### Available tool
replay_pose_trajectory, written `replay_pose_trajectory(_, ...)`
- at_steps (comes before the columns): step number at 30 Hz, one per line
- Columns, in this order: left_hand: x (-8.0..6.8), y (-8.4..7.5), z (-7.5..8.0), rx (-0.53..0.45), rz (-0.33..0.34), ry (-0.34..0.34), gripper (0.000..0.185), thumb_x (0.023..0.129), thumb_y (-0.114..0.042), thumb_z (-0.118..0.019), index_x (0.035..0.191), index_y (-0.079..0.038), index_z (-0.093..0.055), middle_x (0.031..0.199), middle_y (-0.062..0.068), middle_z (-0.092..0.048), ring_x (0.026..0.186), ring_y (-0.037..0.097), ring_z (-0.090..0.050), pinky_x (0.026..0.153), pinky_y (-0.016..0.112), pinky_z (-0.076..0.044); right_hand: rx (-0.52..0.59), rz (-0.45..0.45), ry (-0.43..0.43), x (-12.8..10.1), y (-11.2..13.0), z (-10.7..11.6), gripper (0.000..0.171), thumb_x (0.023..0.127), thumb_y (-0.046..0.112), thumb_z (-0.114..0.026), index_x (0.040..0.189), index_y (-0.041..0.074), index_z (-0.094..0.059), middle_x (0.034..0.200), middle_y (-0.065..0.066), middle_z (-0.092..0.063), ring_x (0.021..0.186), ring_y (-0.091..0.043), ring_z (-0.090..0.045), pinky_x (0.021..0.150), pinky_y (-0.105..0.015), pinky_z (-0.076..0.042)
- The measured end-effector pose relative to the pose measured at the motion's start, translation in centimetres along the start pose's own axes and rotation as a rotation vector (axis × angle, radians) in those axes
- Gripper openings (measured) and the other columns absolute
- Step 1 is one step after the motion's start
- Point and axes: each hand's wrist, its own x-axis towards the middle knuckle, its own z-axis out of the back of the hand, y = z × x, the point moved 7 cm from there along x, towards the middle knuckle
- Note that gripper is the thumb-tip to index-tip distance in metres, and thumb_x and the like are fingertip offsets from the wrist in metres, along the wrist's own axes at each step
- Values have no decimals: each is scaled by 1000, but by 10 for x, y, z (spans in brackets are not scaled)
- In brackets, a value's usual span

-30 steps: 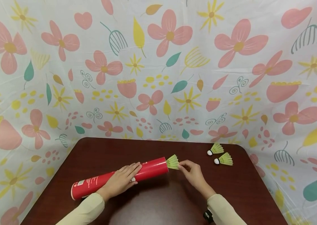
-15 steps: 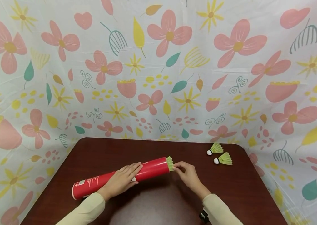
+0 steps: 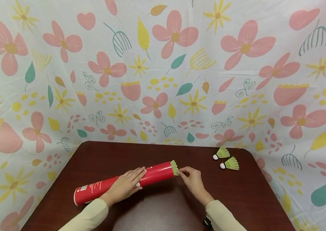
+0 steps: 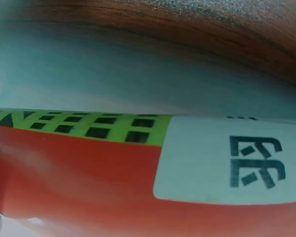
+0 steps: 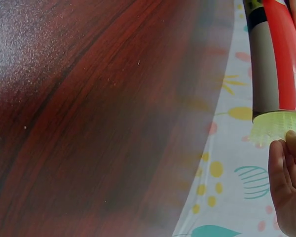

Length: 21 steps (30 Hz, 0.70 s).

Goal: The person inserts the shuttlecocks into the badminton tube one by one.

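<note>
A red shuttlecock tube [image 3: 157,173] lies slantwise above the dark table, its mouth toward the right. My left hand [image 3: 124,185] holds it around the middle, fingers over the top and thumb on the near side. Out of the mouth sticks the skirt of a yellow shuttlecock [image 3: 174,167]; the rest is hidden inside the tube. My right hand [image 3: 191,180] pinches the skirt's edge between thumb and fingertips, as the right wrist view also shows with the yellow skirt [image 5: 274,127]. The left wrist view is filled by the tube's red side [image 4: 79,168] and a white label [image 4: 212,168].
Two more yellow shuttlecocks, a farther one [image 3: 223,152] and a nearer one [image 3: 231,163], lie at the table's back right. The brown table [image 3: 197,205] ends at a floral cloth [image 3: 163,73] hanging behind and at both sides.
My right hand has moved left, and the shuttlecock has slid deeper into the tube, so less of its skirt shows. Over the last half second almost nothing moved. The left hand stays put.
</note>
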Motion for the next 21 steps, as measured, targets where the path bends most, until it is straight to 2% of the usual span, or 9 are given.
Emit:
replay_pose_trajectory(4, 0, -2, 1, -2, 0, 0, 79, 84, -34, -74, 148, -8, -37, 149, 10, -40, 132, 24, -45, 105, 39, -39, 7, 25, -10, -1, 2, -2, 11, 73, -1, -80, 78, 5, -74, 72, 0, -70, 61, -5, -60, 54, -20, -50)
replay_pose_trajectory(12, 0, -3, 3, -4, -10, -7, 78, 84, -34, -74, 148, -8, -37, 148, 11, -42, 131, 24, -46, 104, 40, -41, 36, -4, 25, -1, 2, -10, 12, 72, -1, -81, 76, 8, -74, 72, 2, -70, 60, -5, -60, 54, -19, -50)
replay_pose_trajectory(21, 2, -3, 2, 20, -27, -44, 81, 81, -34, -77, 146, -6, -39, 148, 11, -42, 129, 25, -47, 103, 40, -40, 50, 12, 47, 2, 8, -12, 11, 74, -2, -79, 77, 8, -75, 73, 3, -71, 61, -2, -58, 53, -21, -49)
